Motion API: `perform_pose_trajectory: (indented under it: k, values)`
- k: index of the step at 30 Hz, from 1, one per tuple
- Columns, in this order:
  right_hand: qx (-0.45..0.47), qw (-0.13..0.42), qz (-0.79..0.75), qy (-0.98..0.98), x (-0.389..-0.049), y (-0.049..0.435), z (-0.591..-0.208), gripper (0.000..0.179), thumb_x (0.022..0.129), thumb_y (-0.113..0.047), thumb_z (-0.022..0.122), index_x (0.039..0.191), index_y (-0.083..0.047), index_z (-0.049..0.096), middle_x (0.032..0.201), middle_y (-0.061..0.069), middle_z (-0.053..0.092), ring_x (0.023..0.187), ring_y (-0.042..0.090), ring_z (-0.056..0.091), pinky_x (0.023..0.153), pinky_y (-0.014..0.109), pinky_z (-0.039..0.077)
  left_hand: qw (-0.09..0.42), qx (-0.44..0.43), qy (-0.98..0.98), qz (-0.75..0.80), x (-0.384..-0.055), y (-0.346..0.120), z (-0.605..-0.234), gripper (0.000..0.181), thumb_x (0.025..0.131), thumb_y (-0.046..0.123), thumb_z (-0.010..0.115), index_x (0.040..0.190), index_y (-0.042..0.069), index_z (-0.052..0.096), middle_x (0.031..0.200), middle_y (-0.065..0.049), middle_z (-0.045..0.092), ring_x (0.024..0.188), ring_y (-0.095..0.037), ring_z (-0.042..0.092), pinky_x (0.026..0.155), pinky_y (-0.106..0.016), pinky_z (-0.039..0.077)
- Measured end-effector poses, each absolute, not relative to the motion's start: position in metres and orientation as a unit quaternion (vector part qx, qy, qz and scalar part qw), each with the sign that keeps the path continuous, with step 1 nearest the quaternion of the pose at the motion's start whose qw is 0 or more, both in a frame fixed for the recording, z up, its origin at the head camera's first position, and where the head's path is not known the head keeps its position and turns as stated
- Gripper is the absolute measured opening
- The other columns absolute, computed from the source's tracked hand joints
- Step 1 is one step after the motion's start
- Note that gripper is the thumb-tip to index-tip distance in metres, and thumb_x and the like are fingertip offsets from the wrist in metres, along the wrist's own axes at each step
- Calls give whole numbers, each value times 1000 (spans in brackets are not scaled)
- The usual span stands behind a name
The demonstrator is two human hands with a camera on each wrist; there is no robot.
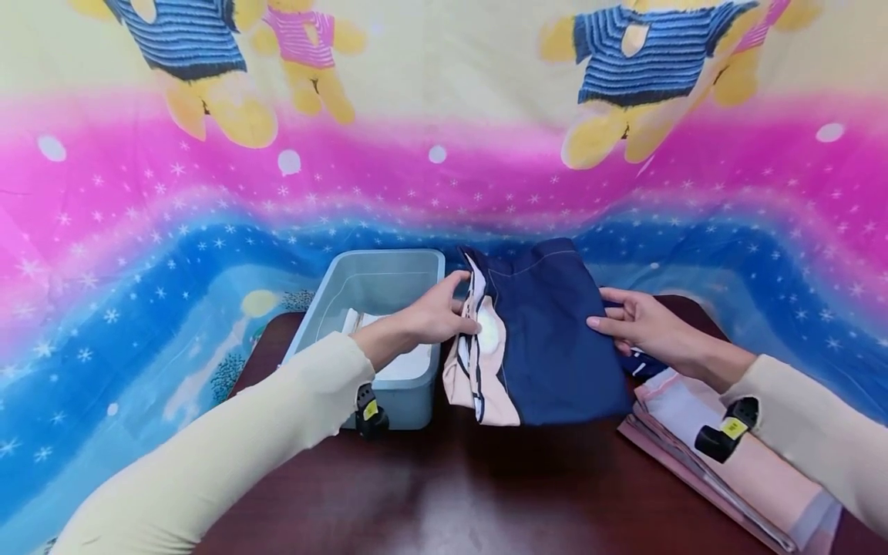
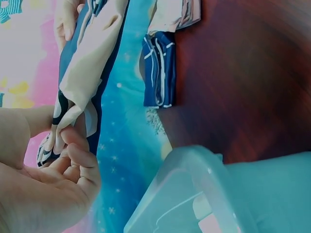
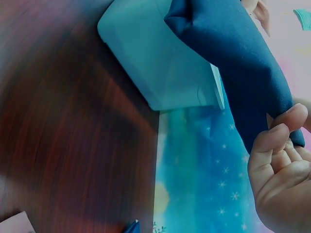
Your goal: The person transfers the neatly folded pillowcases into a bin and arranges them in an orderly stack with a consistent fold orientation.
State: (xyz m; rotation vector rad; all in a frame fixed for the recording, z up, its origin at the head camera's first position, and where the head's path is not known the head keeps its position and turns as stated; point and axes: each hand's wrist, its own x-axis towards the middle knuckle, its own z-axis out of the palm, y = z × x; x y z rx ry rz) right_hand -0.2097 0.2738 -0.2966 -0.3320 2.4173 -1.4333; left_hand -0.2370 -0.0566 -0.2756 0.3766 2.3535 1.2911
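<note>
A folded navy cloth [image 1: 555, 339] with a pale pink, white-patterned side hangs above the table between both hands. My left hand [image 1: 437, 310] pinches its left edge, where several layers meet; in the left wrist view the thumb and fingers [image 2: 80, 162] close on the pink part. At the opposite edge my right hand [image 1: 641, 320] grips the navy fabric, and the right wrist view shows its fingertips [image 3: 272, 138] pinching a corner. Just left of the cloth stands a grey-green plastic bin [image 1: 405, 389], partly behind my left forearm, with white folded fabric [image 1: 409, 362] inside.
On the right of the dark brown table [image 1: 444, 493] lies a stack of folded pink and grey cloth [image 1: 735, 455]. A folded navy cloth with white lines [image 2: 159, 70] lies beside that stack. A patterned curtain [image 1: 444, 177] hangs behind the table.
</note>
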Motion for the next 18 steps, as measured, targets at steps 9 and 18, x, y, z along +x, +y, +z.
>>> perform_pose_trajectory:
  k: [9,18]
  values:
    - [-120,149,-505,841,-214,257,-290,82,104,-30,58,163,-5,7,124,15,64,58,13,50,69,29,51,216,138,852,457,-241,-73,-263,90,97,8,65,163,18,5,129,-19,68,120,-29,67,116,-49,41]
    - [-134,150,-507,838,-217,235,-290,83,104,-30,58,163,-5,4,131,23,59,59,12,49,78,28,50,226,133,861,437,-249,-94,-258,89,97,10,66,162,19,7,138,-19,64,122,-30,66,113,-51,43]
